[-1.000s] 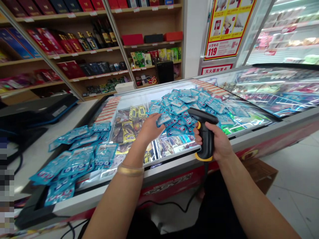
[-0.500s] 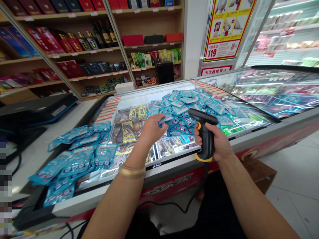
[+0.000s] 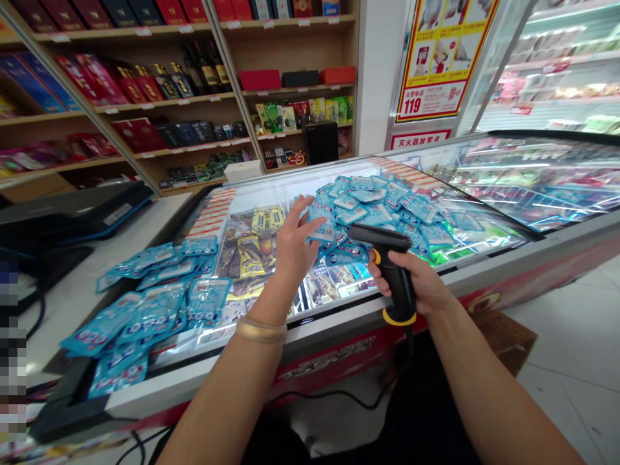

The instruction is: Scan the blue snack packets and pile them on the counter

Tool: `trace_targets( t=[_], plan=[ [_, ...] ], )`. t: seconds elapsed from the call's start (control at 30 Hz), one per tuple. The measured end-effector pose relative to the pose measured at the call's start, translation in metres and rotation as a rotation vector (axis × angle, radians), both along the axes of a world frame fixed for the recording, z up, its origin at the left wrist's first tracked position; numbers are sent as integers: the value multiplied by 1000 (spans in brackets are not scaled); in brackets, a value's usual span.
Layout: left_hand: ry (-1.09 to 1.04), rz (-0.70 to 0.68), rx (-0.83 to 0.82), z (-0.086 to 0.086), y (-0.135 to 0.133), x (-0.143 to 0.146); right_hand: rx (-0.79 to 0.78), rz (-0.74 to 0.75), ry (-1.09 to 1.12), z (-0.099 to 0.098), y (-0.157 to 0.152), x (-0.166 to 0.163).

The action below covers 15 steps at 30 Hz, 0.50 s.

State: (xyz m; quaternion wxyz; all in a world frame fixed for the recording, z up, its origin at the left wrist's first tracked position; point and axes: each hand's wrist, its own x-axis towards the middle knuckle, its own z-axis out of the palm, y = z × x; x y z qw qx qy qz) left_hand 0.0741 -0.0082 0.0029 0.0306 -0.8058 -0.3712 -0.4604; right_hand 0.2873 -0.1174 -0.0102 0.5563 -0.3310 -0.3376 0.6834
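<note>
My left hand (image 3: 296,242), a gold-coloured bangle (image 3: 261,330) below its wrist, is raised over the display case with its fingers partly spread. A blue packet (image 3: 320,223) appears held at those fingers; part of the grip is hidden. Behind it lies a heap of similar blue packets (image 3: 380,197) on the glass. My right hand (image 3: 419,281) is wrapped round the handle of a black and yellow barcode scanner (image 3: 396,278), its head angled left near the held packet. More blue packets (image 3: 150,310) lie in a loose group at the left end of the case.
Yellow and brown packages (image 3: 249,255) show through the glass of the display case (image 3: 339,303). The scanner's black cable (image 3: 358,407) loops below. Black equipment (image 3: 72,210) stands on the left counter. A cardboard box (image 3: 506,339) is on the floor at right. Stocked shelves (image 3: 159,106) line the back.
My left hand has turned upward and its fingers have spread, with the blue packet now showing more of its face. My right hand has moved the scanner slightly left and down.
</note>
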Motion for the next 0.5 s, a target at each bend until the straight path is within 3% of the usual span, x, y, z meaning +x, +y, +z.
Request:
trace_targets(
  t=[0.2, 0.5],
  plan=[
    [-6, -82, -2, -6, 5, 0, 30, 20, -23, 1, 1, -2],
    [-18, -46, -16, -4, 3, 4, 9, 32, -54, 3, -1, -1]
  ],
)
